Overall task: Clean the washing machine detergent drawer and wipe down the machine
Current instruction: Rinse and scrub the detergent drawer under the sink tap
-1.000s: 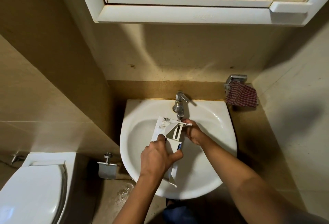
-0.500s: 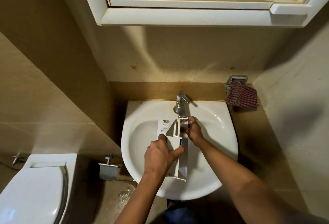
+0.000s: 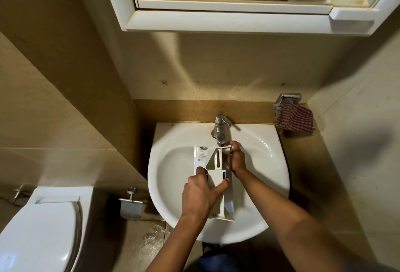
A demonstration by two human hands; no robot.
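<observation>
The detergent drawer (image 3: 216,177) was out of the machine and held lengthwise over the sink (image 3: 275,163), with its far end right under the tap (image 3: 219,129). The left hand (image 3: 201,194) had it round the middle, thumb on one side and fingers (image 3: 221,186) curled round the other. The right hand (image 3: 237,159) was pinching the white flap at the tap end, which stood tilted up off the drawer.

So I'd say this was mid-rinse at best. The drawer was at the sink, but finishing the clean, refitting it and wiping down the machine all looked left to do. A red checked cloth (image 3: 295,119) hung on the wall just right of the sink, nobody touching it.

Couldn't tell if water was running, or how grimy the compartments were, since the hands covered a lot. The machine itself wasn't in shot.
</observation>
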